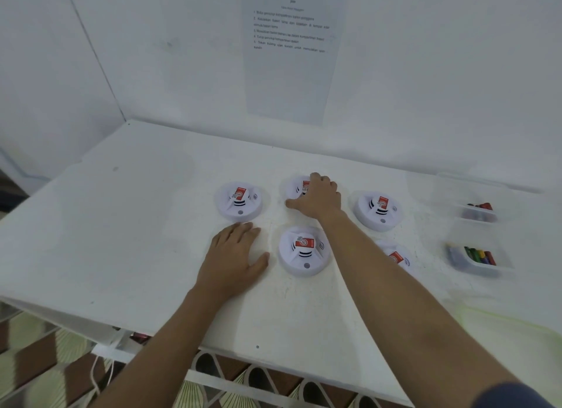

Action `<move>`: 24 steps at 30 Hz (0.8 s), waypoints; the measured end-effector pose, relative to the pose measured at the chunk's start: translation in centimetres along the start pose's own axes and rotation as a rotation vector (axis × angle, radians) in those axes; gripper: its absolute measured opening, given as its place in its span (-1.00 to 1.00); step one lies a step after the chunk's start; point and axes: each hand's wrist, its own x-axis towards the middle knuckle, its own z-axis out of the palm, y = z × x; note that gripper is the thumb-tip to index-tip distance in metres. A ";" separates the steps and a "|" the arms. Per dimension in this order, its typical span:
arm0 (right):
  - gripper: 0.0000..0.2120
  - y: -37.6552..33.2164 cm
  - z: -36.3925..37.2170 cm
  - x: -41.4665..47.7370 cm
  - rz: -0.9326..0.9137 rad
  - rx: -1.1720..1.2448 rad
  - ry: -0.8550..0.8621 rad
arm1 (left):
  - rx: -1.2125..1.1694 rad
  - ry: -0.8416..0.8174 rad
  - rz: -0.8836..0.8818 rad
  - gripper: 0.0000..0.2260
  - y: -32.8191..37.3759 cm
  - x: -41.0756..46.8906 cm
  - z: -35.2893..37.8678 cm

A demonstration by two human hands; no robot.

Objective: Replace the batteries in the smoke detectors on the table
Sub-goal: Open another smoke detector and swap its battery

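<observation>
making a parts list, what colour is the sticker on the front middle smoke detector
The sticker is red with white markings; clearest in the head view.

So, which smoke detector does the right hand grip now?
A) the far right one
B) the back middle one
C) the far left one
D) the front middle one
B: the right hand curls its fingers over the back middle detector, while the left hand lies flat on the table.
</observation>
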 end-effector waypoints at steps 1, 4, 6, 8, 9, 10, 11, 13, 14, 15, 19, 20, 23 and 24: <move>-0.19 0.0 -0.1 -0.3 0.005 0.023 -0.005 | -0.003 0.004 -0.002 -0.43 0.0 0.0 0.1; -0.11 -0.2 -0.4 -1.4 0.006 0.165 -0.024 | -0.018 0.019 -0.005 -0.43 -0.1 0.1 0.2; -0.14 -0.2 -0.9 -2.3 -0.005 0.341 -0.020 | -0.042 0.021 -0.007 -0.42 -0.1 0.1 0.3; -0.19 -0.1 -1.6 -3.8 -0.040 0.536 -0.011 | -0.084 0.024 -0.002 -0.42 -0.2 0.1 0.4; -0.24 0.1 -2.1 -4.6 -0.067 0.630 -0.008 | -0.114 0.031 0.008 -0.43 -0.2 0.2 0.3; -0.30 0.2 -2.6 -5.5 -0.099 0.718 -0.008 | -0.162 0.052 0.024 -0.44 -0.3 0.3 0.3; -0.36 0.4 -3.0 -6.3 -0.122 0.799 -0.020 | -0.234 0.084 0.039 -0.47 -0.4 0.4 0.1; -0.43 0.8 -3.7 -8.1 -0.151 0.947 -0.058 | -0.396 0.167 0.053 -0.56 0.2 0.4 -1.0; -0.40 1.0 -3.9 -8.7 -0.157 1.016 -0.076 | -0.452 0.212 0.065 -0.61 0.8 0.3 -1.7; -0.37 1.4 -3.9 -9.3 -0.156 1.083 -0.085 | -0.494 0.249 0.075 -0.67 1.6 0.3 -2.4; -0.43 3.2 -4.0 -11.3 -0.177 1.267 -0.069 | -0.868 0.112 -0.082 -0.80 6.4 0.5 -5.1; -0.44 3.6 -4.1 -11.8 -0.189 1.262 -0.058 | -1.001 0.014 -0.143 -0.81 7.6 0.8 -5.6; -0.34 4.8 -4.3 -12.7 -0.235 1.261 -0.047 | -1.349 -0.197 -0.279 -0.78 10.5 1.2 -6.3; -0.30 5.2 -4.5 -12.9 -0.246 1.264 -0.050 | -1.437 -0.228 -0.309 -0.80 11.3 1.2 -6.5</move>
